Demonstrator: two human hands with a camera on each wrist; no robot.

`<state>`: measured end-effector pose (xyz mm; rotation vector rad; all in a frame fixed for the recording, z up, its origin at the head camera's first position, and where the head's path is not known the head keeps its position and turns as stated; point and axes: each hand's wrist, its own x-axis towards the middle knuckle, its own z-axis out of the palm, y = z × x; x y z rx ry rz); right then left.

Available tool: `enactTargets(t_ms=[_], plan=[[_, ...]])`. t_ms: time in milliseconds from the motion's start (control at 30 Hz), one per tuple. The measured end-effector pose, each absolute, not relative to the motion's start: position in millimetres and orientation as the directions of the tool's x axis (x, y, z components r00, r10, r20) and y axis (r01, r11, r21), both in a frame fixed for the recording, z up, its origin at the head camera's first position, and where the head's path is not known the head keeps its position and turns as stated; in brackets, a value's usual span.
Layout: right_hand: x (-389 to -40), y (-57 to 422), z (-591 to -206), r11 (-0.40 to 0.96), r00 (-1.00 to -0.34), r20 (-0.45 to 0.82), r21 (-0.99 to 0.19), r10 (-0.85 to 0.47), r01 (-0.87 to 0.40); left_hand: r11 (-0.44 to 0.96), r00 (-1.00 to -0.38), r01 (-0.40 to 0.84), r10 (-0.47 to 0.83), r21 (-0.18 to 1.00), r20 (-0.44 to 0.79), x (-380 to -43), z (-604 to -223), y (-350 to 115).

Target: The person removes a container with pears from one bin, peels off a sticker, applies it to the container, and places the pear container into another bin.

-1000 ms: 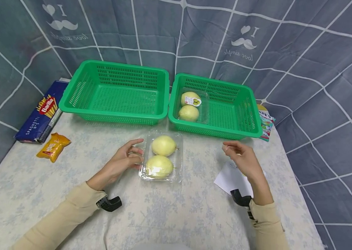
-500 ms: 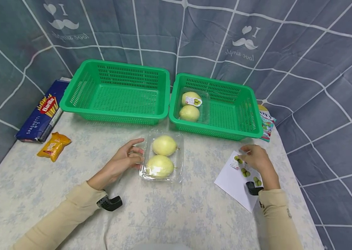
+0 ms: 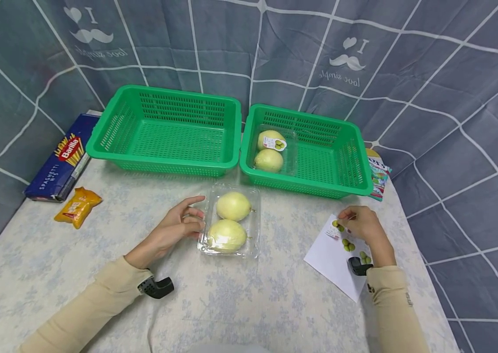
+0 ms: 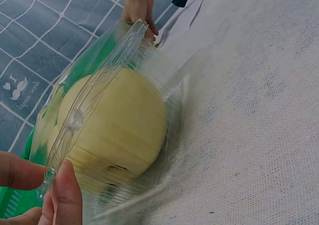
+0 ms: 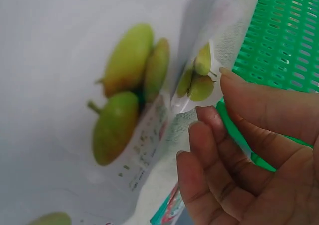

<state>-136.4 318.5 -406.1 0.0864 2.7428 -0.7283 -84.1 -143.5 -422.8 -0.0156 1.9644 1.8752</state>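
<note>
A clear plastic clamshell box [image 3: 252, 245] with two pale yellow pears [image 3: 233, 206] in it lies mid-table. My left hand [image 3: 173, 226] is at its left side; the left wrist view shows thumb and finger pinching the box's rim [image 4: 75, 117]. On the right is a white sheet of stickers [image 3: 332, 267] printed with green fruit. My right hand [image 3: 363, 225] is at its far corner. Seen from the right wrist, thumb and fingers pinch the edge of a fruit sticker [image 5: 202, 80] that reaches past the sheet's bent edge. How much of it still adheres is unclear.
Two green baskets stand behind: the left basket [image 3: 178, 139] and the right basket [image 3: 319, 157], which holds another clear box of pears [image 3: 268, 159] bearing a label. At left are a spaghetti box [image 3: 61, 157] and an orange packet [image 3: 78, 207]. Colourful packets [image 3: 378, 174] stand at far right.
My right hand has moved right and down onto the sheet and now pinches a sticker's edge; it has barely shifted in the last half second. My left hand and the box stay put.
</note>
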Motion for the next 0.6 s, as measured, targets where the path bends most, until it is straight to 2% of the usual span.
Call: enactTargets(t_ms=[267, 600], plan=[[-137.1, 318.3, -402.6, 0.861, -0.955, -0.296, -0.492, -0.024, 0.131, 0.080, -0.914, -0.290, 0.272, 0.954, -0.300, -82.7, -422.0, -143.2], [-136.5, 326.1, -397.2, 0.861, -0.977, -0.207, -0.504, -0.050, 0.063, 0.065, -0.916, -0.289, 0.270, 0.955, -0.296, -82.9, -422.7, -141.9]])
